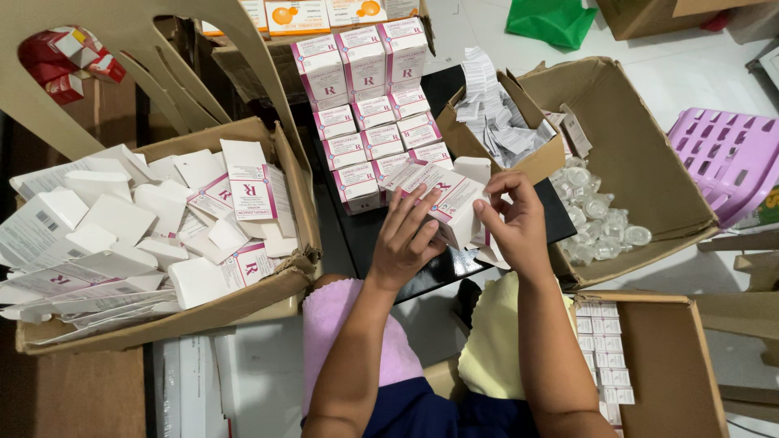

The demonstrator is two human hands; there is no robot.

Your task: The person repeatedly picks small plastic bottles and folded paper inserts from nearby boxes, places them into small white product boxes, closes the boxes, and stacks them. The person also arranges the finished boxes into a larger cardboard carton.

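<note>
I hold a small white and pink carton (445,197) over a black tabletop (357,235). My left hand (406,237) grips the carton's near side from below. My right hand (513,221) pinches its open end flap with fingertips. Just beyond the carton stand rows of finished white and pink cartons (369,97), stacked upright in a block.
A cardboard box (284,280) at left holds several flat unfolded cartons. A small box (542,158) of folded paper leaflets sits right of the stack. A large cardboard box (649,162) holds several small clear bottles (596,215). A purple plastic crate (726,158) lies at far right.
</note>
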